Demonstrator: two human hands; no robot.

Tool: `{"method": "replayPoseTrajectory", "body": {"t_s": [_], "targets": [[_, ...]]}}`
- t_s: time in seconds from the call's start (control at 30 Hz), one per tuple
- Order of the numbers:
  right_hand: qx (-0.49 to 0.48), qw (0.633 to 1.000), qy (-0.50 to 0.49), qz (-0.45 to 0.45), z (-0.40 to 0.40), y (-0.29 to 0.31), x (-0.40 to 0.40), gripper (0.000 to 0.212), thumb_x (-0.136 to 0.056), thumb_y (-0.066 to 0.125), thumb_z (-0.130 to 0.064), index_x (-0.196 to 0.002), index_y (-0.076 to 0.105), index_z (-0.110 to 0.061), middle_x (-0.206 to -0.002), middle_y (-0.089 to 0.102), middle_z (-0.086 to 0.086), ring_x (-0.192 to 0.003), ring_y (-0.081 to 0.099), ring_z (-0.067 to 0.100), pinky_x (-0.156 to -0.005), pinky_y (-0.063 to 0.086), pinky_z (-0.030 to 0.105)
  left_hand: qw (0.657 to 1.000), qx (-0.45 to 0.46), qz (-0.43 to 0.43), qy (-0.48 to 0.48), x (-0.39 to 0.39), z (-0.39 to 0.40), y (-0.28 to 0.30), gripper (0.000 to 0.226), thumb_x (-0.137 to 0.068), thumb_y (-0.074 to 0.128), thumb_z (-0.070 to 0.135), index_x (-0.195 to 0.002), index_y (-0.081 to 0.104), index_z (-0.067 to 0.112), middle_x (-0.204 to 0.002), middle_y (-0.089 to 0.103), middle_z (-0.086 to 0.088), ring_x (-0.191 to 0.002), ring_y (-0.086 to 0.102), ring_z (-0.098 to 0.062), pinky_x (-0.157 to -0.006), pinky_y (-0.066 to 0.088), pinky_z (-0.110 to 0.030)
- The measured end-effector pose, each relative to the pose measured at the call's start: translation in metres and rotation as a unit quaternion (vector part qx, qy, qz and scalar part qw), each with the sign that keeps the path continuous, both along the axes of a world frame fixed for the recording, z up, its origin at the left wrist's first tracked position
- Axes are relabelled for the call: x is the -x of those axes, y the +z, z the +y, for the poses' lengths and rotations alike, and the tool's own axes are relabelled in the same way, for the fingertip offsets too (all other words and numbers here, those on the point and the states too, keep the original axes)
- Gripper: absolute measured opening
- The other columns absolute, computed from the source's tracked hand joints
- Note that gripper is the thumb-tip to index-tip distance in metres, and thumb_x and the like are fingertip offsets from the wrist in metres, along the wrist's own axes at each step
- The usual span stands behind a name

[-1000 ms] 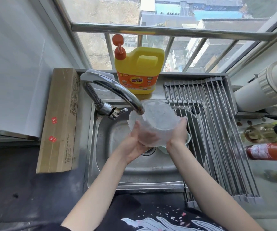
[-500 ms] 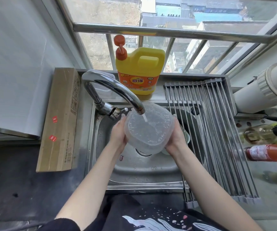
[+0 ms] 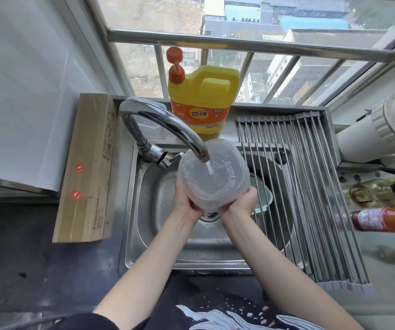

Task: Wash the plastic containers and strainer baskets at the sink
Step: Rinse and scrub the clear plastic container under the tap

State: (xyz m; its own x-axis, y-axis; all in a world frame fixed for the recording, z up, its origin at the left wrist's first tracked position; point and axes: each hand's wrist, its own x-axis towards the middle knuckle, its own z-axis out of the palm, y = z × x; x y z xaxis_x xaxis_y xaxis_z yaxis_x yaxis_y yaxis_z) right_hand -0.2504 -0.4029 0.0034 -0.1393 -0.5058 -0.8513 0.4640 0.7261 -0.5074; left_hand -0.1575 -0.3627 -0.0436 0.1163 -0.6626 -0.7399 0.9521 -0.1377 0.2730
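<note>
A clear plastic container sits under the chrome faucet, its opening up, and running water pours into it with bubbles round the inside. My left hand grips its lower left wall. My right hand grips its lower right wall. Both hold it over the steel sink. A pale green strainer basket lies in the sink under the rack, mostly hidden behind my right hand.
A yellow detergent jug with an orange pump stands behind the faucet. A roll-up steel drying rack covers the sink's right side. A cardboard box lies left of the sink. Bottles and a white pipe sit at the right.
Both hands shifted under the container and tipped it from lying sideways to opening-up beneath the spout. Water now fills it. My left hand slid from its side down to its base.
</note>
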Motion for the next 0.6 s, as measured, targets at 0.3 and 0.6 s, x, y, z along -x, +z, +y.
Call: {"method": "replayPoseTrajectory", "body": {"t_s": [0.3,0.6], "targets": [[0.163,0.935,0.315,0.027,-0.026,0.0,0.02,0.053,-0.089,0.048,-0.057,-0.116,0.067,-0.016,-0.109,0.071,0.008,-0.099,0.068,0.024,-0.089,0.054,0.041,0.979,-0.003,-0.182,-0.088,-0.042,0.005,-0.008,0.033,-0.097,0.047,0.039,-0.114,0.064,0.016,-0.105,0.07,-0.007,-0.094,0.065,-0.024,-0.083,0.052,-0.04],[0.075,0.965,0.168,0.185,-0.015,-0.009,-0.004,0.044,-0.092,0.044,-0.046,-0.064,0.05,-0.013,-0.069,0.057,0.002,-0.063,0.053,0.021,-0.065,0.046,0.033,0.991,-0.049,0.12,-0.015,0.003,0.03,0.006,0.043,-0.073,0.059,0.042,-0.11,0.067,0.022,-0.119,0.064,-0.003,-0.103,0.06,-0.029,-0.092,0.047,-0.039]]}}
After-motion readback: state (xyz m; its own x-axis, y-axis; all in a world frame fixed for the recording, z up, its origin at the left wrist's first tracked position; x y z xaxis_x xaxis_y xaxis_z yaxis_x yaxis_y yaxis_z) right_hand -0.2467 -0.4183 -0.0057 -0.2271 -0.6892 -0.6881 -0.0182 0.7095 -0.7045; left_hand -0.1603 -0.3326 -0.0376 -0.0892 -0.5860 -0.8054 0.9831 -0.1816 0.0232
